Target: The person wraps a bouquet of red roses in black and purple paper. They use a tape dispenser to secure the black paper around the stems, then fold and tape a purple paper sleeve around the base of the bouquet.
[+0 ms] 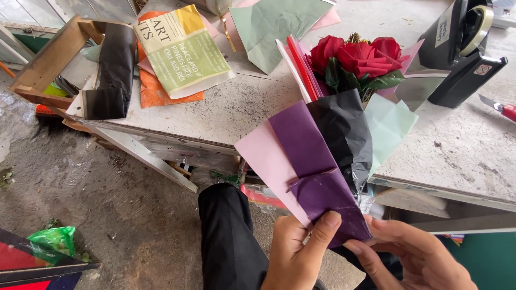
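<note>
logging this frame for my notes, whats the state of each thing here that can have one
rose bouquet: wrapped in paper, head resting on the table, base held at the table edge
purple wrapping paper: folded around the base, pinched by both hands
left hand: thumb pressed on the purple paper
right hand: fingers closed on the bouquet base
tape dispenser: upright on the table
utility knife: lying flat, blade out

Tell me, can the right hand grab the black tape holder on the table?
Probably not right now. The right hand is busy pinching the purple paper of the bouquet with the left hand, and the tape holder sits far across the table, beyond the roses.
</note>
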